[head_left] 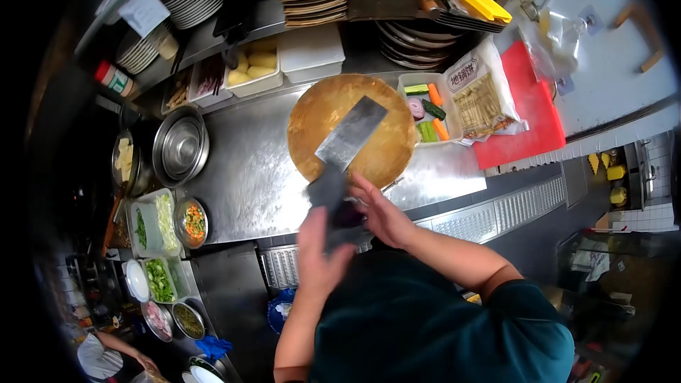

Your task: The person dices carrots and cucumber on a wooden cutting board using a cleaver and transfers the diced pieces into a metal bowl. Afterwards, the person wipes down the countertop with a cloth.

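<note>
A cleaver (352, 131) lies across the round wooden chopping board (312, 117), its blade pointing to the upper right. At the board's near edge is a dark grey, cloth-like thing (328, 195), smeared by motion, which covers the place of the cleaver's handle. My left hand (319, 252) is beside its lower end, the fingers blurred; whether it grips the thing I cannot tell. To the right, my right hand (383, 211) has its fingers stretched out and apart, close to the dark thing.
Right of the board stands a box of cut vegetables (428, 110), with a bag of skewer-like sticks (482, 103) and a red board (521, 110) beyond. Nested metal bowls (181, 145) and vegetable tubs (159, 280) stand left. Stacked plates fill the shelf above. Another person (99, 354) is lower left.
</note>
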A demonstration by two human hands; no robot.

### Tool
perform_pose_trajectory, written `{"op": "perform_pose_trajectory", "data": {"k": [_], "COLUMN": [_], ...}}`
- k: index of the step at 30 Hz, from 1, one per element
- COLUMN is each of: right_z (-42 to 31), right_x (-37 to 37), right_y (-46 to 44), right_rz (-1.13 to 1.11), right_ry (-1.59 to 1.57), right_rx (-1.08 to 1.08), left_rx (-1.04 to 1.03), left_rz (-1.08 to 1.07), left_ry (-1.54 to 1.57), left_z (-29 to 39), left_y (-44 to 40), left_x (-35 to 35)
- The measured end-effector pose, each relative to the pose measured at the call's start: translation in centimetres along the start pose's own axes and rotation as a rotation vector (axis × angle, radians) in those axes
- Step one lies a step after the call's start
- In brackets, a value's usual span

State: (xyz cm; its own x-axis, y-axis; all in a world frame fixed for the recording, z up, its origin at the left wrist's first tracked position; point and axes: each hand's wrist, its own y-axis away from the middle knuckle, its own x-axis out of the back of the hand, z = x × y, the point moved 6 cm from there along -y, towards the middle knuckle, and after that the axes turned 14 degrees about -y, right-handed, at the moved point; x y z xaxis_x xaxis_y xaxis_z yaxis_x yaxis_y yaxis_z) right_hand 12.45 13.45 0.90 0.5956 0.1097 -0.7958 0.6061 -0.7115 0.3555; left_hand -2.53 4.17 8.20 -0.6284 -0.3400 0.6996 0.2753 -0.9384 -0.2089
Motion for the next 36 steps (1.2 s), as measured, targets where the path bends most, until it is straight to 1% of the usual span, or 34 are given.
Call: {"op": "perform_pose_trajectory", "data": {"k": [1, 3, 4, 5, 6, 7, 9, 10, 12, 13, 14, 15, 17, 18, 19, 20, 22, 23, 24, 25, 28, 31, 32, 34, 36], "right_z": [-0.2, -3.8, -5.8, -8.3, -10.0, -11.8, -15.2, -16.2, -17.9, -18.1, -17.9, -17.5, -15.5, -13.5, -11.1, -7.9, -6.6, -6.4, -6.6, -7.6, -13.4, -17.1, -18.6, -21.0, -22.6], "right_x": [1.5, 4.1, 6.0, 7.8, 10.6, 12.3, 13.8, 13.2, 11.5, 10.0, 8.0, 6.1, 2.4, 1.8, 2.3, 5.0, 6.8, 7.5, 8.3, 8.7, 9.4, 8.7, 7.5, 6.5, 7.0], "right_y": [-0.6, -1.2, -1.3, -1.2, -1.3, -1.4, -2.0, -2.9, -4.4, -5.1, -6.2, -7.3, -9.3, -10.4, -11.5, -12.9, -14.6, -15.5, -16.7, -17.7, -20.8, -22.2, -21.1, -19.5, -19.3], "right_rz": [0.054, 0.066, 0.191, 0.243, 0.403, 0.439, 0.426, 0.383, 0.292, 0.248, 0.198, 0.141, -0.207, -0.351, -0.498, -0.647, -0.750, -0.809, -0.782, -0.701, -0.469, -0.357, -0.326, -0.135, 0.033], "right_ry": [-0.197, -0.309, -0.353, -0.186, -0.039, 0.200, 0.765, 0.873, 1.085, 1.201, 1.319, 1.436, 1.502, 1.631, 1.756, 1.833, 1.971, 2.043, 2.021, 2.039, 2.029, 1.777, 1.762, 1.739, 1.713], "right_rx": [-0.112, -0.082, -0.041, 0.092, 0.194, 0.303, 0.458, 0.490, 0.549, 0.585, 0.623, 0.665, 0.734, 0.664, 0.589, 0.627, 0.727, 0.781, 0.731, 0.719, 0.732, 0.742, 0.848, 0.951, 1.035], "left_rx": [-0.165, -0.269, -0.228, -0.205, -0.166, -0.127, -0.051, -0.011, -0.041, -0.050, -0.108, -0.072, -0.003, 0.010, 0.001, -0.010, -0.021, 0.012, 0.045, 0.074, 0.059, 0.066, 0.057, 0.053, 0.112], "left_rz": [-0.145, -0.160, -0.129, -0.076, -0.106, -0.139, -0.202, -0.232, -0.339, -0.394, -0.371, -0.401, -0.453, -0.441, -0.419, -0.396, -0.379, -0.377, -0.380, -0.388, -0.353, -0.371, -0.370, -0.364, -0.320], "left_ry": [0.037, -0.053, -0.193, -0.358, -0.536, -0.713, -0.779, -0.812, -0.711, -0.656, -0.621, -0.598, -0.552, -0.540, -0.533, -0.523, -0.503, -0.504, -0.503, -0.504, -0.488, -0.492, -0.510, -0.545, -0.574], "left_z": [2.6, 2.8, 1.5, 0.3, -1.2, -2.9, -6.2, -6.9, -7.7, -6.9, -5.2, -4.1, -3.0, -3.4, -3.6, -3.8, -4.4, -4.9, -4.8, -4.8, -4.7, -4.4, -4.8, -5.5, -5.7], "left_y": [-1.7, -4.2, -5.3, -6.3, -7.0, -7.5, -7.5, -7.6, -7.3, -7.4, -6.8, -6.5, -5.5, -5.1, -4.9, -4.9, -4.5, -4.3, -4.2, -4.1, -3.9, -3.7, -3.3, -0.8, 2.3], "left_x": [-2.1, -5.8, -7.7, -9.2, -10.7, -11.9, -14.2, -14.4, -14.7, -14.5, -14.0, -13.9, -13.8, -14.0, -14.3, -14.7, -15.5, -15.9, -15.8, -15.7, -15.8, -14.8, -14.1, -12.4, -10.0]}}
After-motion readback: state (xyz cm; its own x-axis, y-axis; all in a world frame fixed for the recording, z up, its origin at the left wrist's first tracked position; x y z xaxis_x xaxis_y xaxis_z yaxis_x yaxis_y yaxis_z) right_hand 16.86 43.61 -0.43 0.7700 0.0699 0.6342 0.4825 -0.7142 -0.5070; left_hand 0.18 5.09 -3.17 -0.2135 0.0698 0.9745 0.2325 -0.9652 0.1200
